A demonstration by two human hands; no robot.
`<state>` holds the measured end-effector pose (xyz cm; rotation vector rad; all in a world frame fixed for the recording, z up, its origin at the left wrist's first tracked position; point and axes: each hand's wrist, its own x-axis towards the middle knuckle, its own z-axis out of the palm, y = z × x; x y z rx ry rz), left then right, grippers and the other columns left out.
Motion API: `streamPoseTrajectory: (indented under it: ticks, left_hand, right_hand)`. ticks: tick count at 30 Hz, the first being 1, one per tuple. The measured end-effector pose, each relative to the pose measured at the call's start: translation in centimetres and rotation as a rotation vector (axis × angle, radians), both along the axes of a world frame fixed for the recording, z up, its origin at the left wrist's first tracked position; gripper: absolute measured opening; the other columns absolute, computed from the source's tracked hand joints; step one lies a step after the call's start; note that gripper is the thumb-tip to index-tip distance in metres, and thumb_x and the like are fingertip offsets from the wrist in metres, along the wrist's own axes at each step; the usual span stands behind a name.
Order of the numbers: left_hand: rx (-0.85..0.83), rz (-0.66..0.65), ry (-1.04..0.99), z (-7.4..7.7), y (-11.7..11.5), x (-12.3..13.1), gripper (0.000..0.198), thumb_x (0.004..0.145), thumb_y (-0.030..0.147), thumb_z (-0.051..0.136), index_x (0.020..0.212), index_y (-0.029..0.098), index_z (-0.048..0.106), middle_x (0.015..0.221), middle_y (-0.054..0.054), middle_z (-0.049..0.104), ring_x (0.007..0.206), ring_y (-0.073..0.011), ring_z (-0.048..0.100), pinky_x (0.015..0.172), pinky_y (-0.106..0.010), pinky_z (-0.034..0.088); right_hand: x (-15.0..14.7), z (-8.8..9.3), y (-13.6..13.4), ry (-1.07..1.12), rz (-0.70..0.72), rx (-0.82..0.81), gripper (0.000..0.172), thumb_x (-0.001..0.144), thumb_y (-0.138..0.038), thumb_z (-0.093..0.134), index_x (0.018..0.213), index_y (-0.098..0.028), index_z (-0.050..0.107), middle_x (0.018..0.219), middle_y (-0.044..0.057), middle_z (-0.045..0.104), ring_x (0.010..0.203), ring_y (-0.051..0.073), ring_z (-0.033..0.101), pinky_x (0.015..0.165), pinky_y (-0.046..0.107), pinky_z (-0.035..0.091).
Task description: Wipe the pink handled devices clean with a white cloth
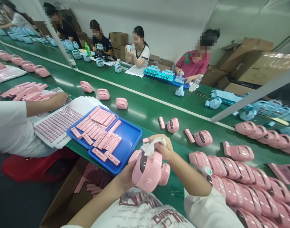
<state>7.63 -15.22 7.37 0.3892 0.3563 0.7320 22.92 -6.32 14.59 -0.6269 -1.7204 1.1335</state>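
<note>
My left hand (127,174) grips a glossy pink plastic housing (147,177) from its left side, just in front of my chest. The housing is tilted and has a dark curved panel, a rounded handle-like band and a round knob. Pinched in my right hand (164,146) is a crumpled white cloth (151,148), which lies against the top of the housing. Left of my hands, two overlapping blue trays (130,133) hold several flat pink strips (104,139) with small dark markings. One more pink strip end (145,140) shows just behind the cloth.
Pink housings (244,190) crowd the bench at right. Others (103,94) stand spaced along the green table (145,110). At left, a co-worker's arm (46,103) reaches over printed sheets (61,122). Across, several people handle blue parts (159,73). A slanted post (249,98) rises at right.
</note>
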Motion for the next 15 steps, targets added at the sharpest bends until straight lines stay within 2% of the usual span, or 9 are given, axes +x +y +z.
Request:
streamPoseTrajectory:
  ticks: [4, 6, 8, 10, 11, 13, 15]
  left_hand:
    - [0.066, 0.133, 0.042, 0.0, -1.9, 0.9, 0.052, 0.065, 0.055, 0.077, 0.101, 0.018, 0.071, 0.089, -0.007, 0.074, 0.089, -0.0243, 0.068, 0.078, -0.031, 0.051]
    - [0.126, 0.171, 0.123, 0.1, -2.1, 0.9, 0.058, 0.057, 0.047, 0.085, 0.103, 0.017, 0.068, 0.090, -0.008, 0.073, 0.088, -0.0242, 0.068, 0.075, -0.030, 0.051]
    - [0.170, 0.178, 0.226, 0.3, -2.1, 0.5, 0.068, 0.050, 0.039, 0.090, 0.109, 0.016, 0.064, 0.093, -0.008, 0.072, 0.088, -0.0247, 0.067, 0.075, -0.031, 0.051]
    - [0.204, 0.234, 0.319, 0.3, -1.9, 0.2, 0.074, 0.047, 0.033, 0.091, 0.112, 0.017, 0.060, 0.097, -0.008, 0.070, 0.090, -0.0239, 0.065, 0.077, -0.033, 0.051]
    - [0.223, 0.272, 0.360, 0.2, -1.8, 0.0, 0.077, 0.046, 0.031, 0.091, 0.114, 0.017, 0.058, 0.101, -0.008, 0.069, 0.092, -0.0239, 0.065, 0.079, -0.034, 0.051]
    - [0.277, 0.347, 0.440, -0.2, -1.6, -0.1, 0.083, 0.045, 0.029, 0.092, 0.118, 0.019, 0.053, 0.109, -0.009, 0.067, 0.097, -0.0254, 0.063, 0.083, -0.037, 0.051]
    - [0.342, 0.418, 0.555, -0.6, -1.5, -0.1, 0.090, 0.041, 0.028, 0.093, 0.120, 0.020, 0.050, 0.114, -0.010, 0.065, 0.103, -0.0286, 0.063, 0.088, -0.041, 0.051]
  right_hand:
    - [1.5, -0.8, -1.9, 0.207, -0.495, -0.395, 0.047, 0.076, -0.066, 0.057, 0.067, -0.020, 0.062, 0.057, 0.000, 0.058, 0.053, 0.016, 0.055, 0.052, 0.029, 0.047]
    - [2.5, -0.9, -3.1, 0.287, -0.685, -0.488, 0.046, 0.074, -0.064, 0.062, 0.075, -0.018, 0.065, 0.065, 0.001, 0.064, 0.062, 0.017, 0.061, 0.058, 0.030, 0.051]
    - [3.6, -0.8, -5.1, 0.340, -0.844, -0.478, 0.044, 0.077, -0.060, 0.062, 0.084, -0.017, 0.067, 0.075, 0.003, 0.069, 0.073, 0.019, 0.065, 0.066, 0.030, 0.054]
    - [4.3, -0.8, -7.9, 0.285, -0.928, -0.371, 0.041, 0.083, -0.055, 0.057, 0.093, -0.016, 0.068, 0.084, 0.005, 0.072, 0.083, 0.021, 0.068, 0.072, 0.032, 0.056]
    - [4.4, -1.0, -9.3, 0.194, -0.909, -0.281, 0.039, 0.087, -0.051, 0.054, 0.098, -0.017, 0.069, 0.089, 0.006, 0.073, 0.088, 0.022, 0.069, 0.076, 0.034, 0.057]
    - [3.9, -1.6, -11.8, -0.060, -0.788, -0.006, 0.033, 0.092, -0.042, 0.050, 0.107, -0.019, 0.069, 0.100, 0.008, 0.074, 0.102, 0.025, 0.068, 0.086, 0.039, 0.056]
    - [2.3, -2.4, -13.2, -0.309, -0.695, 0.300, 0.034, 0.094, -0.031, 0.047, 0.120, -0.019, 0.064, 0.116, 0.010, 0.070, 0.120, 0.027, 0.059, 0.101, 0.046, 0.048]
